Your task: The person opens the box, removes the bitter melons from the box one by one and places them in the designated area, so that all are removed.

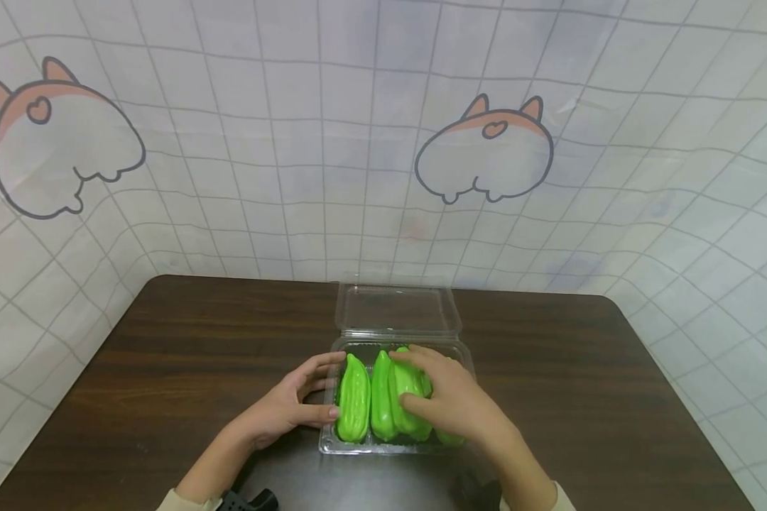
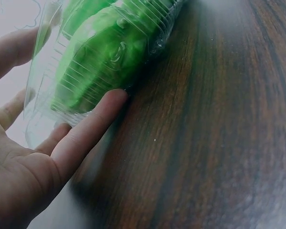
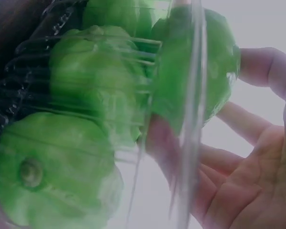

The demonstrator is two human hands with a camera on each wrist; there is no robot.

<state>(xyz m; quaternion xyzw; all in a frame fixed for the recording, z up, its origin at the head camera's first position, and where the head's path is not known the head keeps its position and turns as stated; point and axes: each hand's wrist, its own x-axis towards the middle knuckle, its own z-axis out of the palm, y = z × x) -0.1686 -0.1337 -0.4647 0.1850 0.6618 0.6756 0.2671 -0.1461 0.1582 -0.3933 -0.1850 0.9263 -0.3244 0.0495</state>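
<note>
A clear plastic clamshell box stands on the table with several bright green peppers lying in it side by side. My right hand reaches in from the right and holds one green pepper between thumb and fingers, above the others. On the left side, my left hand has its fingers fairly straight, with fingertips against the box wall. In the left wrist view, one finger touches the box's lower edge beside a pepper. The right hand hides part of the rightmost peppers.
The box's hinged lid is folded back toward the wall. Dark brown wood grain covers the table. Behind it hangs a white grid-patterned cloth with cartoon animal prints. A dark strap circles the left wrist.
</note>
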